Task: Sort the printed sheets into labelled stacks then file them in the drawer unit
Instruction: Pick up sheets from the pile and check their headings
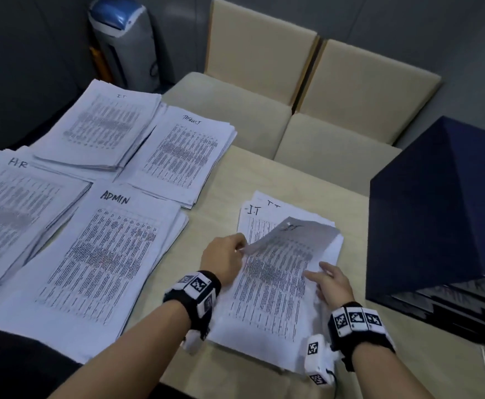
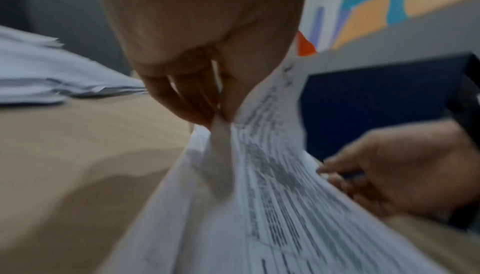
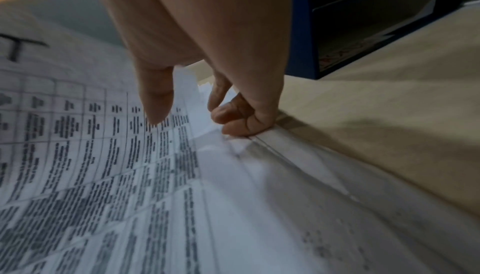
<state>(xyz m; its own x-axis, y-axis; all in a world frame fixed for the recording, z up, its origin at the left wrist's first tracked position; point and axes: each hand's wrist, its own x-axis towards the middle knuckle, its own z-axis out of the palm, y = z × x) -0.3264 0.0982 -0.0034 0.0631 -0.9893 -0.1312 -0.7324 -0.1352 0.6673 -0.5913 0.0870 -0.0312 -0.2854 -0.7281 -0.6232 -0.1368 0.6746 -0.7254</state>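
Left hand [image 1: 226, 258] pinches the top sheet [image 1: 281, 254] by its left edge, peeling it off the pile [image 1: 267, 335] between both hands. Right hand [image 1: 331, 283] rests loosely curled on the pile's right edge. Paper's light and floppy, so I'd grab edges.

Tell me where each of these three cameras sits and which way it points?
Head: worn on the head, looking forward and down over the table at the paper stacks; both forearms, the left hand and right hand show.
Left wrist: looks along the left hand, whose fingers pinch the lifted sheet; the right hand shows beyond.
Right wrist: looks along the right hand resting on the unsorted pile.
Shared: all three show the dark blue drawer unit.
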